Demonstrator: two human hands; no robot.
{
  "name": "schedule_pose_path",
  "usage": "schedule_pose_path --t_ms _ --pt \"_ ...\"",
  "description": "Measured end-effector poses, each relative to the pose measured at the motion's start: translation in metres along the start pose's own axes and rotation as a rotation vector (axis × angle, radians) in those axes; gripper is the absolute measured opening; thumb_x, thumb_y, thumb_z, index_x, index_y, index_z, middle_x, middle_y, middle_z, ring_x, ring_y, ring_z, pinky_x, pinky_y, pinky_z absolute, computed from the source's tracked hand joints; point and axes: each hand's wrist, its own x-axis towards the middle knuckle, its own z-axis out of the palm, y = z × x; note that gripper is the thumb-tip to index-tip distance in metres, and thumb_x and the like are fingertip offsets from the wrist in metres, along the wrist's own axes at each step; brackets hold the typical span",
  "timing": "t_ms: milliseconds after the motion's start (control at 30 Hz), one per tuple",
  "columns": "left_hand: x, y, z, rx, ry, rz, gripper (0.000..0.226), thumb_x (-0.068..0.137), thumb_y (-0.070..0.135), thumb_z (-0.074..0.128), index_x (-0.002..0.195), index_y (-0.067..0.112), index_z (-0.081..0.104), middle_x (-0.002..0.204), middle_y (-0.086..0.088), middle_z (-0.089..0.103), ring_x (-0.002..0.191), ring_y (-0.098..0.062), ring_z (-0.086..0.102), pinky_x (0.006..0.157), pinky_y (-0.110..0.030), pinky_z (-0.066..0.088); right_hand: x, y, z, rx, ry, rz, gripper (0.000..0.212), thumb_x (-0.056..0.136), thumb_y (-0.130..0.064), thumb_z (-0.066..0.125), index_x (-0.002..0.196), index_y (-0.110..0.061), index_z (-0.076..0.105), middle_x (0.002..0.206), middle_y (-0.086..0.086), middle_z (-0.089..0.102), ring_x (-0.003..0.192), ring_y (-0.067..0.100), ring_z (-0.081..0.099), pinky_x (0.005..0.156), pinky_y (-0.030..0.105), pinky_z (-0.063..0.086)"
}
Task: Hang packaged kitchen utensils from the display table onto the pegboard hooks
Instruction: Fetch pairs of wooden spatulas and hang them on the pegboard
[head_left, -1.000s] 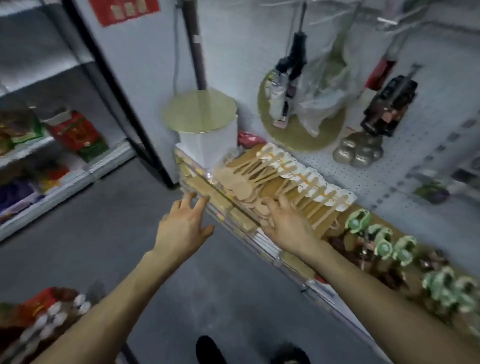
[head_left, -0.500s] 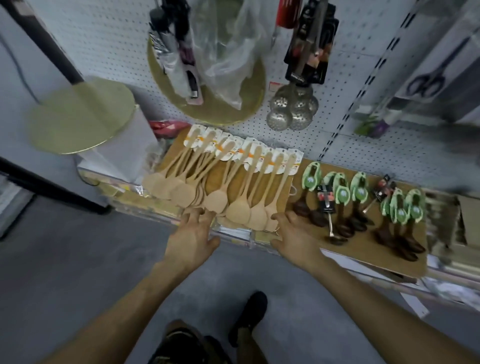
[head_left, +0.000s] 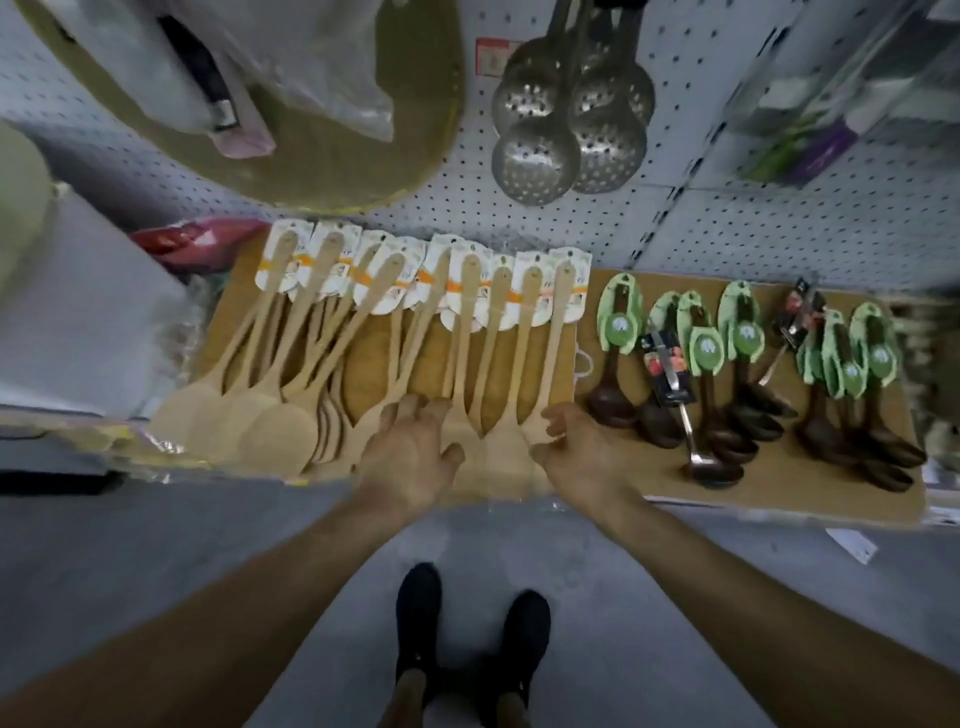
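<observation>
— Both hands have slid in closer than a moment ago, and the view now looks straight down on the table.
— Where are they?
— Left hand (head_left: 410, 457) lies at 6 o'clock of the pale wooden spoons with white card tags (head_left: 470, 312). Its fingers are straight and spread, touching the round ends. Right hand (head_left: 582, 452) is just beside it at 3 o'clock, with its fingers bent at the round end of the last spoon. I cannot tell if it pinches it yet.
— Where do the spoons lie?
— Flat in a row on the brown display table (head_left: 779, 483), with their tags pointing to 12 o'clock, by the white pegboard with little holes (head_left: 753, 223). Dark brown ladles with green tags (head_left: 745, 332) lie at 3 o'clock. Shiny metal spoons with holes (head_left: 535, 156) hang up at 12 o'clock.
— Will a spoon be hard to lift?
— I think not. Wood is light and stiff (it won't bend). But they overlap, so one may drag its neighbour.
— Where to grab?
— The thin handle, I guess, near the card. Card is soft, so don't tug it.
</observation>
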Motion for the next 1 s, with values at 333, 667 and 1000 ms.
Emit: schedule_pose_path --t_ms 333,667,1000 --pt "0.109 -0.004 0.023 -0.033 0.078 0.108 0.058 0.103 0.023 0.059 0.159 0.023 0.044 0.157 -0.012 0.042 0.143 -0.037 0.040 0.120 -0.044 0.038 0.090 -0.032 0.042 0.044 0.136 -0.033 0.058 0.102 -0.010 0.057 0.158 -0.020 0.045 0.153 0.010 0.045 0.127 0.029 0.060 0.097 0.025 0.042" --pt "0.146 0.006 0.018 -0.318 0.120 0.029 0.062 0.095 0.000 0.062 0.152 0.024 0.056 0.150 -0.012 0.046 0.130 -0.031 0.059 0.110 -0.031 0.047 0.127 -0.033 0.050 0.457 0.173 0.108 0.058 0.097 0.006 0.054 0.146 -0.026 0.059 0.134 -0.001 0.065 0.119 0.019 0.067 0.095 0.030 0.061" --pt "0.103 -0.026 -0.003 -0.686 0.109 0.059 0.036 0.103 0.007 0.067 0.129 0.031 0.073 0.130 0.003 0.064 0.091 -0.008 0.066 0.070 -0.013 0.052 0.071 -0.029 0.025 0.672 0.143 0.060 0.070 0.091 0.023 0.048 0.137 -0.028 0.064 0.126 0.001 0.065 0.105 0.019 0.072 0.089 0.048 0.065"
